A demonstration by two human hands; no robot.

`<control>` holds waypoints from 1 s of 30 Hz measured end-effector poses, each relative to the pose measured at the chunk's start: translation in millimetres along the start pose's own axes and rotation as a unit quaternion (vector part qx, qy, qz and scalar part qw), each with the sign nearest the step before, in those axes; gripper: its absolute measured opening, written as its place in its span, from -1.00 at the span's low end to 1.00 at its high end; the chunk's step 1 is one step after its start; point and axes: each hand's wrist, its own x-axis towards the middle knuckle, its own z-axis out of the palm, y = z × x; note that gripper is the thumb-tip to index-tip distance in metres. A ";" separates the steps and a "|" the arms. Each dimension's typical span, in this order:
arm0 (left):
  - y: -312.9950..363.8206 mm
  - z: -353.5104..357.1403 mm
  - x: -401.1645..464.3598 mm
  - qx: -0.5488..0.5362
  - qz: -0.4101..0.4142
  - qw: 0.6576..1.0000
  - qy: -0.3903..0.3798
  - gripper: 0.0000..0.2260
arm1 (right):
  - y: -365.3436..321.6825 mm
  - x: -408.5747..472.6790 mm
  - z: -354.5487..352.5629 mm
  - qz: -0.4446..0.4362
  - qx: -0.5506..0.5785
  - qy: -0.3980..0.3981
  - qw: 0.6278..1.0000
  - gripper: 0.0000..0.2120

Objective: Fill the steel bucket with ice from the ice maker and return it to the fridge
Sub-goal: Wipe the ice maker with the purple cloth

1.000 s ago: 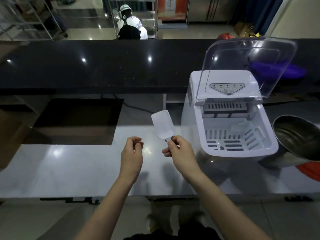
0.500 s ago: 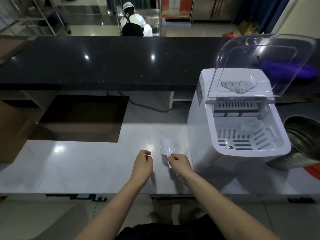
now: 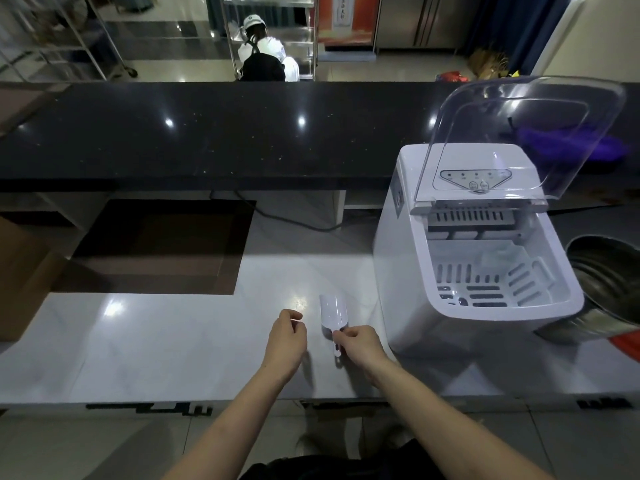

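Note:
The white ice maker [image 3: 408, 271] stands on the pale counter at the right, its clear lid [image 3: 526, 133] raised and its slotted white basket [image 3: 491, 289] exposed. To its right, the steel bucket [image 3: 613, 282] is cut off by the frame edge. A small clear plastic ice scoop [image 3: 333, 311] lies on the counter left of the ice maker. My right hand [image 3: 362, 344] pinches its short handle. My left hand [image 3: 287, 337] hovers just left of the scoop, fingers curled and holding nothing.
A dark rectangular opening [image 3: 159, 244] is cut into the counter at the left, with a cardboard box [image 3: 20, 271] beside it. A raised black counter [image 3: 207, 133] runs along the back, and a power cable [image 3: 294, 221] lies below it. A person in white [image 3: 266, 53] is beyond.
My right hand has brought the scoop down from mid-air onto the counter, left of the ice maker. My left hand has stayed curled beside it.

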 end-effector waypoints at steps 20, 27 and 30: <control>86.7 -49.0 4.6 -0.157 0.104 0.976 0.110 -0.89 | -100.3 -71.1 -43.5 -0.259 -0.008 0.102 0.960 -0.81; 158.6 -69.4 -23.0 -0.190 0.208 0.952 0.117 -0.89 | -143.1 -109.4 -89.7 -0.358 0.009 0.112 0.927 -0.77; 191.2 -67.5 -36.2 -0.205 0.249 0.942 0.097 -0.89 | -151.8 -118.9 -119.7 -0.402 0.023 0.144 0.904 -0.81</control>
